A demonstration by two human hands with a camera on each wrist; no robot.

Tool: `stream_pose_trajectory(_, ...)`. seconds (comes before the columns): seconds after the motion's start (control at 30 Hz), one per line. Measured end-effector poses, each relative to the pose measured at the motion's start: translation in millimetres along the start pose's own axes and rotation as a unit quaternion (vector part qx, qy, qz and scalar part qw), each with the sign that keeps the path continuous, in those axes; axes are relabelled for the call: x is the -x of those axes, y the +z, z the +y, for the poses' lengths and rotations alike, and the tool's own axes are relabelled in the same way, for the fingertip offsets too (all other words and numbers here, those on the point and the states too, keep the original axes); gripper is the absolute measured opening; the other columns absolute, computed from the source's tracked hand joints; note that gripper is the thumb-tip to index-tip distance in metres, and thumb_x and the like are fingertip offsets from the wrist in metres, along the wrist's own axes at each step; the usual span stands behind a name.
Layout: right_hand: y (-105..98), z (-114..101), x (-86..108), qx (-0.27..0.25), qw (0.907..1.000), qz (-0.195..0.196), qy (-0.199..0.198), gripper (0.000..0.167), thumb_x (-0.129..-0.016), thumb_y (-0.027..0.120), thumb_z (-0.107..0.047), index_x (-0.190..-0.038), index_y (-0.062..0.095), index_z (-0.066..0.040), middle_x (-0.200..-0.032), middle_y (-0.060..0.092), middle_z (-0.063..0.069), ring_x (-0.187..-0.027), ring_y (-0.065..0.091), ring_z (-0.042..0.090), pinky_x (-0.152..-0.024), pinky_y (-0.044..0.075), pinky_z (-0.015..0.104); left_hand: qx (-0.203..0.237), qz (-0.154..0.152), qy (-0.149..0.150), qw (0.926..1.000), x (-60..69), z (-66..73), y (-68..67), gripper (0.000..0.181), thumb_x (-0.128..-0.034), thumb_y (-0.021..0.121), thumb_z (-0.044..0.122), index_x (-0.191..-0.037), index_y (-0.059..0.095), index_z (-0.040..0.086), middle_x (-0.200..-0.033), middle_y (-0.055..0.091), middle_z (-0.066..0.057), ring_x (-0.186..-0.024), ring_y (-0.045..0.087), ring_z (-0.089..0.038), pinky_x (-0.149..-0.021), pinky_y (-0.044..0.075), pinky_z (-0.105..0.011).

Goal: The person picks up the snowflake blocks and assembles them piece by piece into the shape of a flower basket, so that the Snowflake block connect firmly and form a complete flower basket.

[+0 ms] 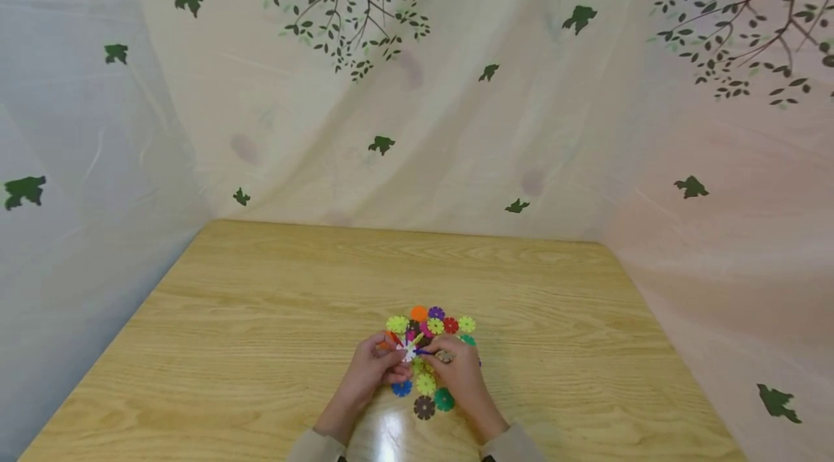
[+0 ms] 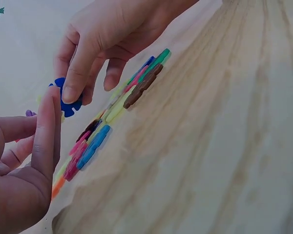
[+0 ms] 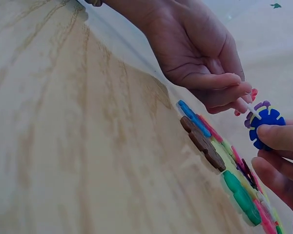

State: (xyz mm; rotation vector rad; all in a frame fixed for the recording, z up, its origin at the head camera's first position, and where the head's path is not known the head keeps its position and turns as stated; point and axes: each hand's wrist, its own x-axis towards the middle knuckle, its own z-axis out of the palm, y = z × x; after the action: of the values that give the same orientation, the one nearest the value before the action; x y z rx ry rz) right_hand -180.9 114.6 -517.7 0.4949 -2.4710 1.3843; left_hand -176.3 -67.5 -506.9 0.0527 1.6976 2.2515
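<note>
Over the table's near middle, my left hand (image 1: 366, 371) pinches a white notched plastic disc (image 1: 407, 351), a snowflake-shaped connector piece. Thumb and fingers of my right hand (image 1: 464, 375) grip a blue notched disc (image 3: 267, 127), its edge meeting the white disc (image 3: 254, 111). A red disc (image 3: 254, 94) and a purple disc (image 3: 249, 120) show around this joint in the right wrist view; whether each is attached I cannot tell. In the left wrist view the left fingers hide the white disc, while the blue disc (image 2: 68, 100) shows beyond them.
Loose discs lie flat beneath and around both hands, among them brown (image 1: 424, 408), green (image 1: 444, 399), yellow (image 1: 426, 384), orange (image 1: 419, 313) and red (image 1: 451, 325). The wooden table (image 1: 260, 288) is bounded by a printed cloth backdrop (image 1: 313, 129) at the back and sides.
</note>
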Motion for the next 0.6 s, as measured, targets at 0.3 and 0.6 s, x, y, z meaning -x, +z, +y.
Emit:
stream_pose_trajectory(0.3,-0.6,-0.3,1.2,0.044,0.9987,-0.008,-0.026,0.008,-0.075,0.078,-0.005,-0.079,0.075,-0.011,-0.082,0.072,-0.001,-0.077,0.067,0.01,-0.069,0.058,0.018,-0.042,-0.011,0.006,0.9991,-1.7,-1.7,1.7,0.014,-0.0907,0.055,-0.007,-0.082,0.048,0.002,-0.065,0.064,-0.002,-0.055,0.063,-0.008,-0.054,0.058,-0.019)
stream_pose_trajectory(0.6,-1.1,0.3,-0.8,0.017,0.9997,0.013,0.009,0.008,-0.078,0.077,-0.011,-0.085,0.075,-0.015,-0.087,0.073,-0.003,-0.085,0.068,0.011,-0.078,0.059,0.022,-0.013,-0.008,-0.004,0.9999,-4.3,-2.9,2.8,0.009,-0.0911,0.058,-0.002,-0.09,0.049,-0.002,-0.071,0.066,-0.002,-0.059,0.067,-0.008,-0.058,0.059,-0.02)
